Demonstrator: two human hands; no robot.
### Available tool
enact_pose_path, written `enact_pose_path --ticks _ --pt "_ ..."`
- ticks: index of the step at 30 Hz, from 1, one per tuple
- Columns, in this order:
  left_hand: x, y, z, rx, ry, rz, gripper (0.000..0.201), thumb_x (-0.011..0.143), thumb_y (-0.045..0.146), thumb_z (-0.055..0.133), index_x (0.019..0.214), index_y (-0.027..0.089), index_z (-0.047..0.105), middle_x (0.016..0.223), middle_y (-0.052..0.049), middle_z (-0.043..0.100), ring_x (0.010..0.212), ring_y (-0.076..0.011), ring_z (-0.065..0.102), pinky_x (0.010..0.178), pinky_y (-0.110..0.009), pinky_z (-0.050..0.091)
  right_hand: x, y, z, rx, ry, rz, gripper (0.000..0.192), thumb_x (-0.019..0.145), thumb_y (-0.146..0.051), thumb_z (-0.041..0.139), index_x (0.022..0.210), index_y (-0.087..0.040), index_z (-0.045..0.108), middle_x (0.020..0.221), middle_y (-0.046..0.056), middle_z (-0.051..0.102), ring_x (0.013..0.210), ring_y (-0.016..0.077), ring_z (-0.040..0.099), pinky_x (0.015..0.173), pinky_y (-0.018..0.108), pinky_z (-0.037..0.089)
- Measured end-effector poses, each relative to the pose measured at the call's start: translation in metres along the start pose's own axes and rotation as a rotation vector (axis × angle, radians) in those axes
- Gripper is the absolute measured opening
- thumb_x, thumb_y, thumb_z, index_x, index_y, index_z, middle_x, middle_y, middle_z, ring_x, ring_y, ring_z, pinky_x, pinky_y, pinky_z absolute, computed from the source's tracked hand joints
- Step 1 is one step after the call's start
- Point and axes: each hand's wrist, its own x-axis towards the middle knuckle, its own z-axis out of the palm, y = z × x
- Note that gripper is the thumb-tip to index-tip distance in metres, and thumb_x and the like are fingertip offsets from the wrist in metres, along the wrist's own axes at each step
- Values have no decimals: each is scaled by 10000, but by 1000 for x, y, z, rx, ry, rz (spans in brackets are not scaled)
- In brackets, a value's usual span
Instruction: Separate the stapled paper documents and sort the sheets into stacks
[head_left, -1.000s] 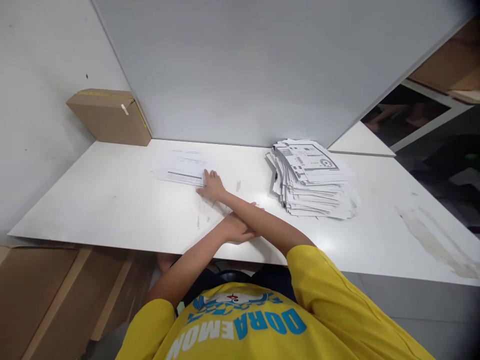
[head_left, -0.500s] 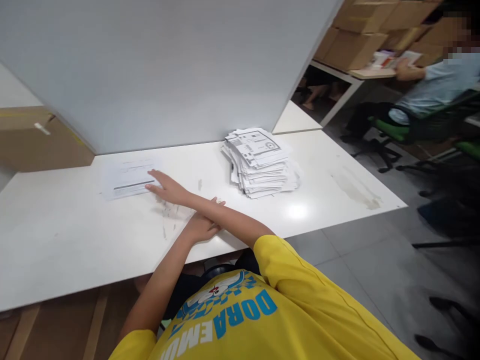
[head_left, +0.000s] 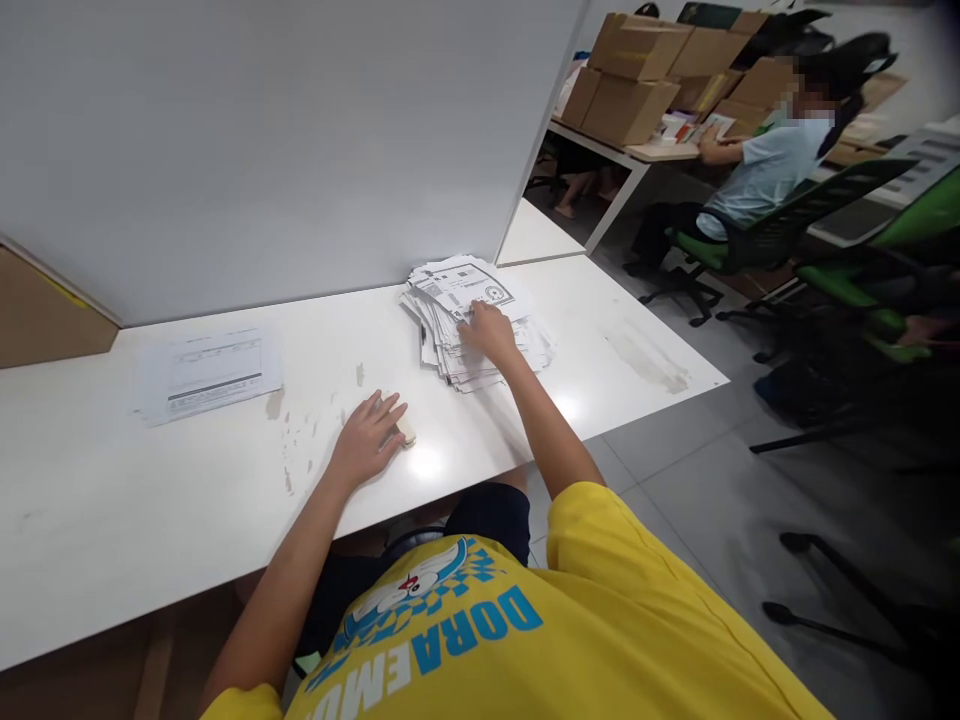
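— What lies far left?
— A single printed sheet (head_left: 210,372), now alone; the right hand has left it.
— And the left hand (head_left: 366,440)?
— Flat, fingers spread, over a small pale block (head_left: 406,433).
— The right hand (head_left: 489,331)?
— It has crossed to the paper stack (head_left: 472,320), fingers loosely curled on the top sheet, gripping nothing yet.

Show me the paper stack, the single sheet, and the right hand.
paper stack (head_left: 450,285), head view, top sheet's printed face.
single sheet (head_left: 214,368), head view, middle of page.
right hand (head_left: 489,330), head view, back of hand.
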Motion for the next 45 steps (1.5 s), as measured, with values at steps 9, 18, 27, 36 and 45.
enact_pose_path --ticks 9,18,27,36,45 --pt "-3 -2 0 -76 92 -53 483 970 437 436 1369 219 602 1475 -84 548 1456 -334 388 1146 -558 399 -51 -5 -6 73 153 -128 430 926 -115 343 1206 -105 669 1040 168 729 1005 318 617 927 425 402" --pt "-10 54 22 -416 146 -15 341 941 383 517 1176 232 713 1257 -105 704 1356 -314 524 1160 -539 401 -142 -9 26 810 72 -32 241 812 -272 542 886 -227 767 1086 74 744 1096 287 632 1014 444 455" --pt "59 114 85 -1561 288 -636 455 941 480 538 1293 192 545 1378 -147 616 1228 -260 632 1085 -458 488 -189 -8 35 1290 52 147 237 762 -310 572 839 -255 789 1069 53 758 1150 270 641 1069 432 454" --pt "68 98 83 -1507 561 -871 255 918 348 622 1118 194 593 1271 -108 695 1272 -241 609 1040 -393 533 -218 15 26 1117 -22 6 260 858 -384 568 986 -295 777 1187 50 724 1214 263 614 1112 444 428" --pt "67 103 74 -1504 489 -689 431 724 375 835 1061 161 673 1160 -125 743 1162 -301 674 1019 -477 553 -169 82 19 1157 63 265 657 724 -489 733 1303 -223 570 1344 124 625 1246 287 577 1061 471 457"
